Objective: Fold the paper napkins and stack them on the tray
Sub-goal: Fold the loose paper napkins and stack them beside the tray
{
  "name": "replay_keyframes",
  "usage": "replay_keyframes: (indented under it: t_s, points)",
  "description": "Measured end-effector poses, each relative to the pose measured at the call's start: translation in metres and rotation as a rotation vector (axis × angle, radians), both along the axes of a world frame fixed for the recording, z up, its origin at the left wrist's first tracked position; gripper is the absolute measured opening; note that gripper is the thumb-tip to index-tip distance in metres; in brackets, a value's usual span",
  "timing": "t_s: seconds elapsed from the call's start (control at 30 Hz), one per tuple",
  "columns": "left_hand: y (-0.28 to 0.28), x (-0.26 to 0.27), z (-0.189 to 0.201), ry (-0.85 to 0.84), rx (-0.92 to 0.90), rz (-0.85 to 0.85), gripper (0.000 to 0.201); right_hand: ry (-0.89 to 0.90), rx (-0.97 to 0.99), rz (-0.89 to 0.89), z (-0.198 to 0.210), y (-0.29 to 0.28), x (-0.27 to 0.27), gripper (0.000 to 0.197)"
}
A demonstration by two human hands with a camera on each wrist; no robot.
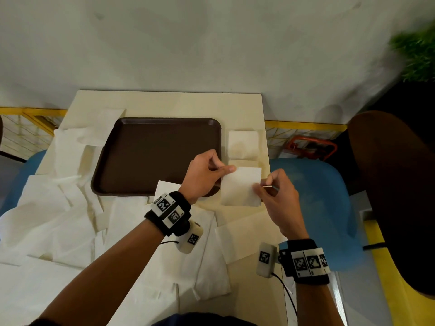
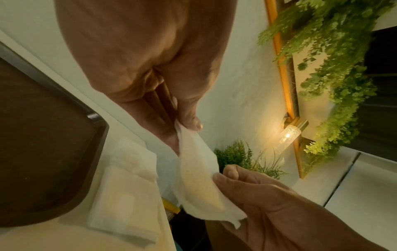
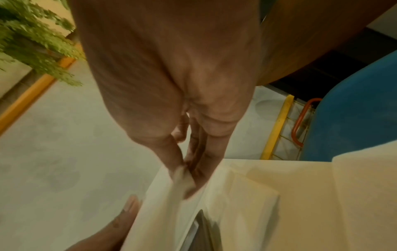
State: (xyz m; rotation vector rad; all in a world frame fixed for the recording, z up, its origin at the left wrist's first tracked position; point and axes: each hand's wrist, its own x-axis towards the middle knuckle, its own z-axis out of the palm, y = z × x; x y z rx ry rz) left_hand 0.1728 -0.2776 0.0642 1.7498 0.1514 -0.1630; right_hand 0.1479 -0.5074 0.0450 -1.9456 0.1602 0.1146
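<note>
Table: tray at centre. Folded napkins at the tray's 3 o'clock, just beside its rim. Held napkin at 4 o'clock, between left hand and right hand. Unfolded napkins from 6 through 10 o'clock, some overlapping.

My cream surface carries the brown tray, loose unfolded napkins and a folded napkin.

café or canteen – brown serving tray, hanging greenery, wall lamp, blue chairs.
</note>
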Motion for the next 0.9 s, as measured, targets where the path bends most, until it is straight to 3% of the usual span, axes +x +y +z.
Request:
replay_keyframes:
  t_s: [0.2,0.3,0.47,0.73,0.9]
  points:
    - [-0.012,0.031,-0.038,0.067,0.167,-0.027,0.041,-0.015,-0.120,-0.152,-0.033,0.004,0.032,0.022]
    - [-0.019,0.042,-0.055,0.044,0.357,-0.053,0.032,-0.014,-0.223,-0.122,-0.045,0.010,0.049,0.020]
    - [-0.028,0.052,-0.072,0.056,0.434,-0.073,0.014,-0.001,-0.278,-0.098,-0.056,0.018,0.068,0.016]
    - [-0.037,0.055,-0.080,0.061,0.677,-0.199,0.041,0.070,-0.442,-0.018,-0.073,0.021,0.079,0.016]
    - [-0.041,0.053,-0.081,-0.026,0.993,-0.324,0.043,0.091,-0.512,0.094,-0.072,0.015,0.080,0.033]
